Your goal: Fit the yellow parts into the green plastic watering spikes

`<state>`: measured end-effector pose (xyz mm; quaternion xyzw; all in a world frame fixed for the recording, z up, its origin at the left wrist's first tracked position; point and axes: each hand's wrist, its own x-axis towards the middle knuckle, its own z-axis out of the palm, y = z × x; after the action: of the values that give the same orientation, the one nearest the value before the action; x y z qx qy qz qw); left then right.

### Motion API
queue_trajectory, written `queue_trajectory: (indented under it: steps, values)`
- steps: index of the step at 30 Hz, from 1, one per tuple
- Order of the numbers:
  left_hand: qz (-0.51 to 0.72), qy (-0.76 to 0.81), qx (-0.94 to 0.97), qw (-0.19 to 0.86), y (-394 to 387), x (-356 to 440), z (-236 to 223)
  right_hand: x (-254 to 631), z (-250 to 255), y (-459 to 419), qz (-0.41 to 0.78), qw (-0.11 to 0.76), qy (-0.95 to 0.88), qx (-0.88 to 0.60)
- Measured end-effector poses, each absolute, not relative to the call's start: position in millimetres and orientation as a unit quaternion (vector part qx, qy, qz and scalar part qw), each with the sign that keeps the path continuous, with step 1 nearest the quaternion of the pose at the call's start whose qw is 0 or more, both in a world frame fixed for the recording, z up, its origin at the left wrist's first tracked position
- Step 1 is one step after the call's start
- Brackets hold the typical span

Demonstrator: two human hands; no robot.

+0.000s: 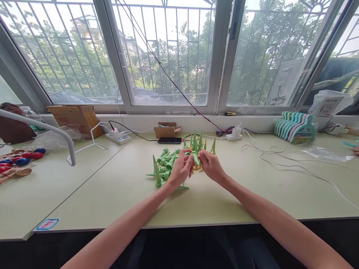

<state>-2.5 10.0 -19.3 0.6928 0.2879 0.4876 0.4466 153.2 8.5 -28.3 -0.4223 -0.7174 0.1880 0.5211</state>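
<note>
My left hand (181,167) is closed around a pale green plastic spike (196,158), whose tapered end shows between my two hands. Close on its right side, my right hand (211,164) is pinched shut. Its fingertips hide whatever is between them, and I cannot tell if they touch the spike. Left of my left hand lies a heap of similar hollow green spikes (165,161), with one upright spike (156,173) at its near side. Beyond my hands several green spikes (200,140) stand point up, with small yellow parts (213,152) at their bases.
Behind the spikes are a black phone (169,140) and a small open cardboard box (165,130). A white lamp arm (67,140) and wooden toys with red and blue balls (22,161) are at left. On the right are loose cables (280,161) and a pastel rack of boards (295,127).
</note>
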Motion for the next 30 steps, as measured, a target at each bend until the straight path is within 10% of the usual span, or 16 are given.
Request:
queue_trajectory:
  steps: [30]
  values:
    - [0.462,0.312,0.791,0.253,5.8,-6.0,-23.8,153.3,-27.0,9.8,0.204,0.518,-0.691,-0.461]
